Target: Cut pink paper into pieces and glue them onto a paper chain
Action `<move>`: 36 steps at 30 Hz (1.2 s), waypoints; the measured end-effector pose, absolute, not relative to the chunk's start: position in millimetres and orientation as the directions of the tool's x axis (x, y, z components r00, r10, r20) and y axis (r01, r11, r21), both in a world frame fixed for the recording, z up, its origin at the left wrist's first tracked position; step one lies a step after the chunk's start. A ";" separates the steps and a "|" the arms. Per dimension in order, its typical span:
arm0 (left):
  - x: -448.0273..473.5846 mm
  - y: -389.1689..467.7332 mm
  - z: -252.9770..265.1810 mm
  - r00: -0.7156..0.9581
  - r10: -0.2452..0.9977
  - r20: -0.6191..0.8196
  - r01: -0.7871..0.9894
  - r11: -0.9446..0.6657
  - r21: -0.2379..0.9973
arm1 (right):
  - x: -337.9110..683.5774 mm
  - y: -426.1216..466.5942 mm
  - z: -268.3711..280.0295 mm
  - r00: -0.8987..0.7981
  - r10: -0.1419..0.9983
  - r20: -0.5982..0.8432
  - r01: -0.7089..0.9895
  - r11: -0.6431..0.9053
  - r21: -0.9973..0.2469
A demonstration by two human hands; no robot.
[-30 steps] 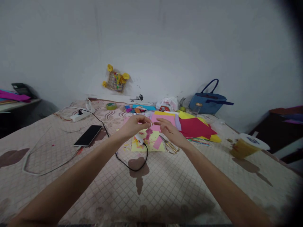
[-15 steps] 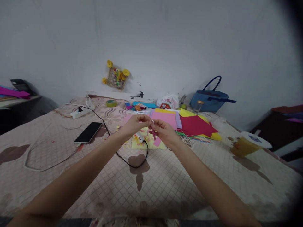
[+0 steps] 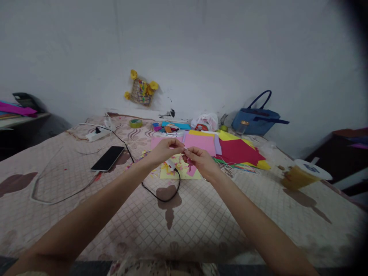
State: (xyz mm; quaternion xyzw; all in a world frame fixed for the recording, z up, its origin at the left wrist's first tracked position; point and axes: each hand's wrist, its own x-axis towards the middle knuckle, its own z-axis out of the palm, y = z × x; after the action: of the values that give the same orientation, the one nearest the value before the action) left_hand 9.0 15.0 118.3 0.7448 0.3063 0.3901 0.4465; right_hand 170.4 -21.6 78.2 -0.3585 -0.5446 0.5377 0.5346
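Note:
My left hand (image 3: 166, 149) and my right hand (image 3: 203, 161) meet at the fingertips above the middle of the table. Both are closed in a pinch around a small white piece, perhaps a strip or loop, mostly covered by the fingers. A small pink paper piece (image 3: 189, 165) hangs below the right fingers. Under the hands lies a yellow paper sheet (image 3: 166, 175) strewn with pink and yellow scraps. On it rests a white tool (image 3: 170, 165) with a black cord (image 3: 179, 184); the left hand partly hides it, and its kind is unclear.
Pink sheets (image 3: 202, 144), red paper (image 3: 238, 151) and tangled strings (image 3: 230, 168) lie beyond the hands. Left are a phone (image 3: 107, 158), a power strip (image 3: 98, 135) and green tape (image 3: 135, 123). Right stand a drink cup (image 3: 301, 176) and a blue bag (image 3: 255, 122).
The white piece showed as a curved loop between the fingertips earlier; now less of it shows. The hands have hardly moved, and the view has shifted slightly.

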 end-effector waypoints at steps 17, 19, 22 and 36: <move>-1.5 21.2 96.7 0.548 0.829 0.113 -0.041 -0.108 0.993 | 175.2 -33.2 90.3 -0.161 0.975 0.155 -0.480 0.060 -0.875; 3.1 16.6 93.3 0.561 0.821 0.103 -0.018 -0.113 0.993 | 175.5 -33.6 90.9 -0.149 0.973 0.174 -0.477 0.083 -0.875; 10.0 8.9 88.6 0.550 0.822 0.149 -0.012 -0.170 0.985 | 176.4 -33.1 90.3 -0.127 0.974 0.190 -0.445 0.115 -0.888; 31.4 4.9 78.2 0.488 0.844 0.222 0.037 -0.275 0.961 | 179.9 -35.5 88.4 -0.078 0.980 0.184 -0.471 0.126 -0.873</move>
State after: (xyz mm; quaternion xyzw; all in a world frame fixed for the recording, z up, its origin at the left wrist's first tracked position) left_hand 31.4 4.9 78.2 0.6943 0.3172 0.3941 0.5119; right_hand 179.9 -35.5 88.4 -0.2933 -0.4339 0.5923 0.6122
